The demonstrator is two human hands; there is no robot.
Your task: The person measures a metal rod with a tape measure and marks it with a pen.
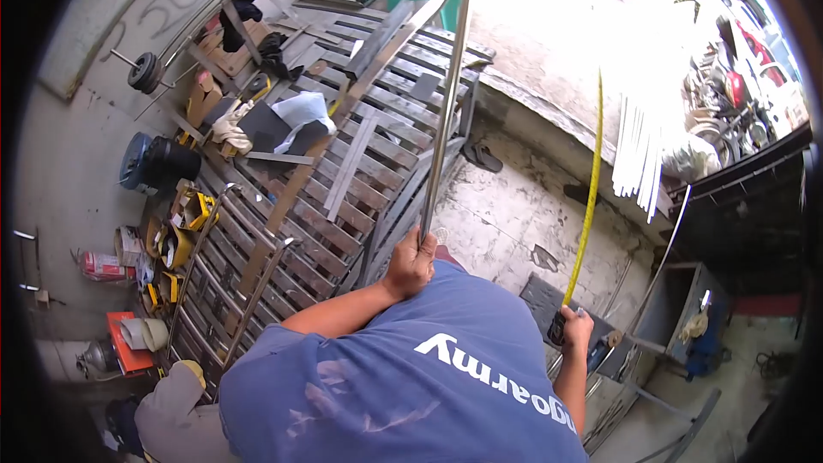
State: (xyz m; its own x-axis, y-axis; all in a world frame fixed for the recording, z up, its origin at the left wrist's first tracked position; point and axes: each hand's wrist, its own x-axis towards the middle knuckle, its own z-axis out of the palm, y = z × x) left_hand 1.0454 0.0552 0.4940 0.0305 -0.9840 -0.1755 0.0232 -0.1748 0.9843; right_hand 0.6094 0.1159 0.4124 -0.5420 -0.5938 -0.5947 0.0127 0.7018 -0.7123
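Note:
My left hand point(410, 267) is closed around the lower end of a long shiny metal tube point(447, 103), which rises steeply past the top edge of the view. In my right hand point(576, 327) is a tape measure point(556, 326) with a dark case, partly hidden by the fingers. Its yellow blade point(590, 197) is drawn out and runs up and away over the floor towards the bright pavement. Tube and blade stand apart from each other. A slatted metal workbench point(343, 180) lies just left of my left hand.
Metal strips, a glove point(231, 127) and cloths lie on the bench. A bent tube frame point(231, 274) leans at its near end. Another person's grey sleeve point(176, 403) is at lower left. White strips point(636, 150), a raised kerb point(549, 116), a sandal point(483, 157) and a metal box point(673, 304) are around.

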